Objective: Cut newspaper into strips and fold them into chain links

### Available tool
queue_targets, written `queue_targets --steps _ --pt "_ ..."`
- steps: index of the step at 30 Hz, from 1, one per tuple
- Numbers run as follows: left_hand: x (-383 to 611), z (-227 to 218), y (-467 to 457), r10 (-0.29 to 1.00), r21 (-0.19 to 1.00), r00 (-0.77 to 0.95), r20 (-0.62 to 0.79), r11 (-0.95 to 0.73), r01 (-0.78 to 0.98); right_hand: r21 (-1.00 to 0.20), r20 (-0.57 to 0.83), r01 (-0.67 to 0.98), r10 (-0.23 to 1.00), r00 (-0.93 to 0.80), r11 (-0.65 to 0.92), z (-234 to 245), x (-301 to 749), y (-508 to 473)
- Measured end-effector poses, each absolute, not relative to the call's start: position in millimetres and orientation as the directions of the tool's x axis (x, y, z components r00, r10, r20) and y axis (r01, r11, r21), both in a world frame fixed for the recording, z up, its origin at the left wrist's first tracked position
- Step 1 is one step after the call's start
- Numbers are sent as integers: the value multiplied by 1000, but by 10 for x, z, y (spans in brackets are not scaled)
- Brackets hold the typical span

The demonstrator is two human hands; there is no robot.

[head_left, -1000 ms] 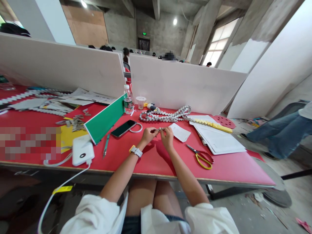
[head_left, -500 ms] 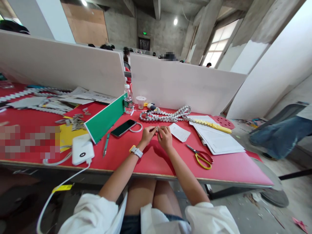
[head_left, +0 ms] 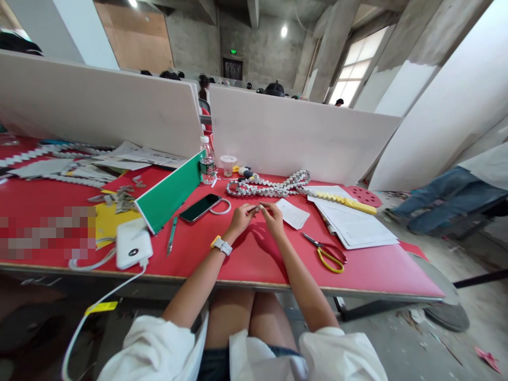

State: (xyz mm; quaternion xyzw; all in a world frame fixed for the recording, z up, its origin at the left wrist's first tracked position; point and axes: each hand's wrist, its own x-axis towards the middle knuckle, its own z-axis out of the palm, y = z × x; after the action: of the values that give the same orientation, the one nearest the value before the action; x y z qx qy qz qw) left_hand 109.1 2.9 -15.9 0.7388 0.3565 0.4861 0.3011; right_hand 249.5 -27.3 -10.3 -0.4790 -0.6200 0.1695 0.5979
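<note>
Just above the red table (head_left: 238,259), my left hand (head_left: 240,221) pinches a small pale piece (head_left: 257,209) that looks like folded paper, too small to make out clearly. My right hand (head_left: 273,219) meets it from the other side, its thumb and forefinger closed at the piece's end. Behind my hands lies a long zigzag chain of folded grey and white paper (head_left: 270,186), with a yellow stretch (head_left: 349,203) at its right end. Beside my right hand rests a white slip of paper (head_left: 292,214).
Yellow-handled scissors (head_left: 330,256) and a stack of papers (head_left: 361,227) lie at right. To the left are a phone (head_left: 200,207), a teal cutter (head_left: 172,235), a white power bank (head_left: 134,244) and a green panel (head_left: 170,193). A water bottle (head_left: 207,164) and plastic cup (head_left: 228,166) stand behind.
My right hand has shifted slightly, its fingers straighter and drawn a little away from my left. At the far right, a person in jeans has come further into view.
</note>
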Motion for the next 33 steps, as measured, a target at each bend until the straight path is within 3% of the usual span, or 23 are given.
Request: queue_targets --steps 6,11,19,33 --pt "1098 -101 -16 832 828 290 473 -533 177 -894 435 235 866 246 382 -58 2523 -250" --pt "1103 -77 -23 840 859 307 448 -500 114 -916 398 162 888 230 368 -65 2547 -239" --pt "1101 -116 -12 841 844 296 453 -511 159 -940 342 83 907 247 332 -85 2554 -241" --pt "1110 -106 -30 848 849 323 421 -494 190 -940 341 110 914 221 324 -62 2557 -255"
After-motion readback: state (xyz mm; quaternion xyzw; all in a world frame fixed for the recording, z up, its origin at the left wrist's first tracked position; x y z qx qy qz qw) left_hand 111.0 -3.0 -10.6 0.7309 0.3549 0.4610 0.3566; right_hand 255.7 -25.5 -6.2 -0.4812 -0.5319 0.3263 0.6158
